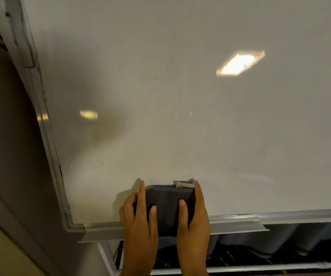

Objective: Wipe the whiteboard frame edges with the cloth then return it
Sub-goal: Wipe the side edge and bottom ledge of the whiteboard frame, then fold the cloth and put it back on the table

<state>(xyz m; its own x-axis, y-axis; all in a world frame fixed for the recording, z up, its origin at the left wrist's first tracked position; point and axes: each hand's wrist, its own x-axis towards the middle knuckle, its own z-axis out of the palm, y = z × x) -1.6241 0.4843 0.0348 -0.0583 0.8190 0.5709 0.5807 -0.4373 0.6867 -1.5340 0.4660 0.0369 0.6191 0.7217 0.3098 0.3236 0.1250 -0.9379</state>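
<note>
A folded dark grey cloth (167, 208) with a pale tag at its top rests against the whiteboard (180, 96), just above the bottom frame edge (240, 218). My left hand (140, 222) grips the cloth's left side, fingers wrapped over it. On the right side, my right hand (193, 220) holds the same cloth. Both hands cover the metal marker tray (230, 228) where the cloth sits. The left frame edge (47, 120) runs down to the bottom-left corner (75, 226).
A grey wall (11, 156) lies left of the board. Below the tray, the board's stand bars (109, 259) and a dark marbled floor (240, 257) show. Ceiling lights reflect off the board surface.
</note>
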